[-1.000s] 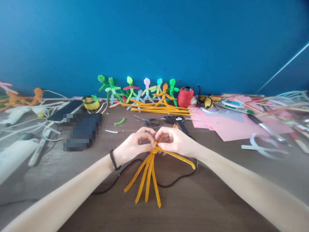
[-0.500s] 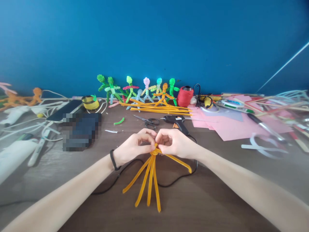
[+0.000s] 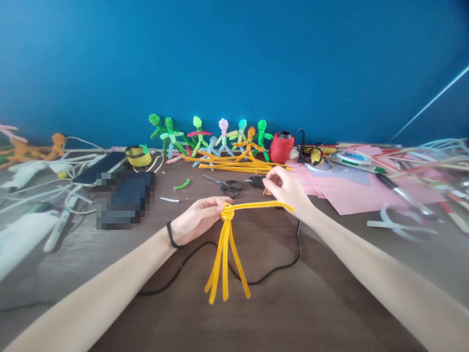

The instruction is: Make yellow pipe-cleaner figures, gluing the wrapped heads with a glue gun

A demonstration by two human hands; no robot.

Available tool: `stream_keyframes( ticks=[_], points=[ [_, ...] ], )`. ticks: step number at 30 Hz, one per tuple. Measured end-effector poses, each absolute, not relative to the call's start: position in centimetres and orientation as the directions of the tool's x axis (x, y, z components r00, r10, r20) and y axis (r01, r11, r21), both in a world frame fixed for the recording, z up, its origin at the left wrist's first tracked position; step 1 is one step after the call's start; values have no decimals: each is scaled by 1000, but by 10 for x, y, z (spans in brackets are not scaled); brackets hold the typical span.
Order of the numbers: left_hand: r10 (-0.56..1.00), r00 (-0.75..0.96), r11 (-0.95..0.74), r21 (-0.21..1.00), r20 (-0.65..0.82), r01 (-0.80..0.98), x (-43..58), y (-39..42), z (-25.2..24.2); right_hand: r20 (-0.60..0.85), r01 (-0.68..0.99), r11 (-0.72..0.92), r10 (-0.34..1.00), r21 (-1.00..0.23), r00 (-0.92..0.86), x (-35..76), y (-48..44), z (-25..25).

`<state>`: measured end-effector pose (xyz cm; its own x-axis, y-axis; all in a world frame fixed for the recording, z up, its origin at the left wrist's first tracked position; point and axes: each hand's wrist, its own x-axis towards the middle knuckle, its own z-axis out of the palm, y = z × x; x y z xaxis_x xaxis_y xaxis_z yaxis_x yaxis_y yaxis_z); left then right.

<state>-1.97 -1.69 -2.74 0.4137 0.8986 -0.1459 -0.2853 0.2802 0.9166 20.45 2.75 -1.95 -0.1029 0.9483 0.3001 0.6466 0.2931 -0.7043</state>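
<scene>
A bundle of yellow-orange pipe cleaners (image 3: 227, 213), wrapped into a knot at the top, hangs upright over the table. My left hand (image 3: 201, 215) pinches it at the knot between thumb and fingertips. Several loose strands (image 3: 224, 264) dangle downward. To the right, a doubled-looking strand (image 3: 256, 206) sticks out almost level, its bent end lying across my right hand (image 3: 287, 190). The fingers of that hand are curled together above this strand; whether they grip anything is hidden. Behind the right hand is a black glue gun (image 3: 253, 181), partly covered.
Black scissors (image 3: 231, 187), a green pipe cleaner piece (image 3: 181, 184) and a pile of orange pipe cleaners (image 3: 234, 165) lie beyond my hands. Pipe cleaner figures (image 3: 198, 134) lean against the blue wall. Pink paper (image 3: 351, 198) lies right, a dark phone (image 3: 126, 198) left. A black cord (image 3: 176, 271) crosses underneath.
My right hand has left the knot and moved right and up, away from my left hand. The right strand has risen to nearly level. The hanging strands have drawn closer together.
</scene>
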Motion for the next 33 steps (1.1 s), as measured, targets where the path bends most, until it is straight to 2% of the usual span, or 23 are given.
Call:
stream_keyframes(
  ticks=[3,6,9,12,15,17,19,20,22,24,27,33],
  points=[
    [901,410,299,889,-144,-345,-21,-15,-29,221,903,99,975,-419,-5,214,33,-19],
    [898,418,310,871,-137,-380,-22,-14,-29,94,986,52,995,-158,-37,216,28,-13],
    [890,441,315,857,-118,-407,-21,-14,-30,17,995,70,997,-66,-69,214,24,-7],
    [889,448,308,848,-95,-432,-21,-14,-31,-29,983,98,994,-153,-103,216,27,-9],
    [889,451,306,837,-81,-453,-23,-13,-32,-30,908,90,993,-409,-113,220,35,-17],
    [888,453,316,826,-84,-467,-24,-12,-33,-46,742,85,987,-665,-155,221,39,-23],
    [886,454,329,814,-92,-478,-25,-11,-34,-84,463,20,976,-886,-202,220,41,-27],
    [885,457,336,809,-95,-482,-26,-11,-34,-110,295,-36,965,-955,-239,220,41,-28],
    [878,469,346,804,-95,-484,-27,-10,-35,-154,-16,-171,922,-985,-356,217,40,-30],
    [872,480,352,799,-92,-488,-28,-9,-35,-150,-202,-283,853,-938,-501,215,38,-32],
    [868,488,356,795,-87,-492,-28,-9,-35,-97,-268,-334,769,-904,-632,212,34,-37],
    [877,473,348,793,-86,-500,-28,-11,-35,-57,-242,-329,690,-913,-722,213,33,-44]
  ],
)
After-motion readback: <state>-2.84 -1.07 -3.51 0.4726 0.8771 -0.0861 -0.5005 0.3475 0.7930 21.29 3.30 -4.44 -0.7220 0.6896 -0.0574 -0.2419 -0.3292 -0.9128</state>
